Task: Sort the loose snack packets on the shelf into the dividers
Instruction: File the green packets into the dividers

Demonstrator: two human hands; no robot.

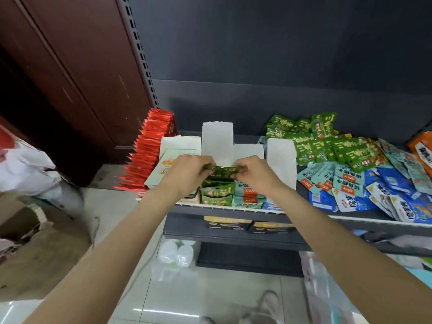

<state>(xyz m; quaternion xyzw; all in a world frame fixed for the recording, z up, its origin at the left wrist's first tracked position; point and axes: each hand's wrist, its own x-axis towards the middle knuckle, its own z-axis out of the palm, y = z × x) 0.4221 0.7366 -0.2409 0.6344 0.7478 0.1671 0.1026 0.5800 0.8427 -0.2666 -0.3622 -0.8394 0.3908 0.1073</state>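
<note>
From the head camera, a person's left hand and right hand hold 1 green snack packet flat between them, the fingers of each curled round an end and pinching it, just above the green-filled divider at the front of the shelf. The packet looks light, thin and pliable, probably slick foil that creases easily; the sealed end edges seem the safest places to hold it as it goes into the slot. Loose green packets and blue packets lie heaped well to the right. The fingertips are hidden under the knuckles, the held packet is blurred, its print is unreadable, and the white divider walls mask how full the rear compartments are.
</note>
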